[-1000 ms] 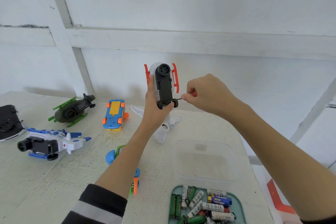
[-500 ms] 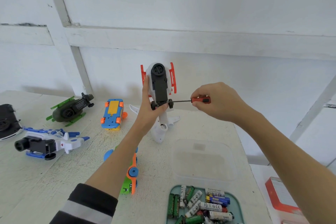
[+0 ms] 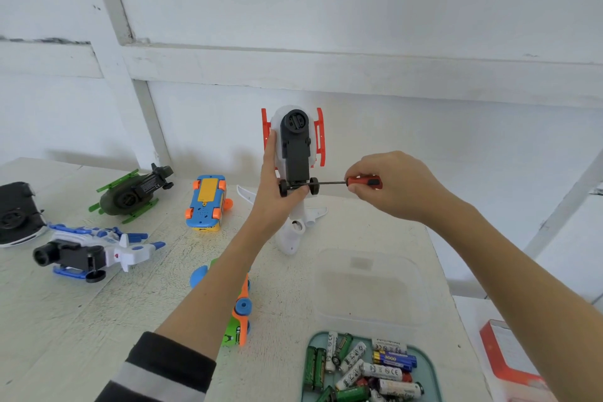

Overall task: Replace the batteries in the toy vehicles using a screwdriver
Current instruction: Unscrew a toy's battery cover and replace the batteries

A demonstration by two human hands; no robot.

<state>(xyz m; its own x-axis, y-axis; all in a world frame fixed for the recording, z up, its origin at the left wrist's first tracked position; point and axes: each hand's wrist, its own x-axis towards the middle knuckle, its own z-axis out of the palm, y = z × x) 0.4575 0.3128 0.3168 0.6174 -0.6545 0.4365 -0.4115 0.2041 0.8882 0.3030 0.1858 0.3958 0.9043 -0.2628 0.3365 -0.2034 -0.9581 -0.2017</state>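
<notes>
Head view: white toy helicopter (image 3: 295, 153) held upright over counter (image 3: 98, 303), underside facing camera.
Left hand (image 3: 277, 192) grips it; right hand (image 3: 394, 186) pinches screwdriver (image 3: 346, 182), tip hidden behind wheel. Battery tray (image 3: 434, 365) cut off near edge.

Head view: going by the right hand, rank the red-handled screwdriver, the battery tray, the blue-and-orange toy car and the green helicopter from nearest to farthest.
1. Red-handled screwdriver: pinched in the right hand itself.
2. Battery tray: below the hand, at the near table edge.
3. Blue-and-orange toy car: to the left, beyond the left hand.
4. Green helicopter: farther left.
</notes>
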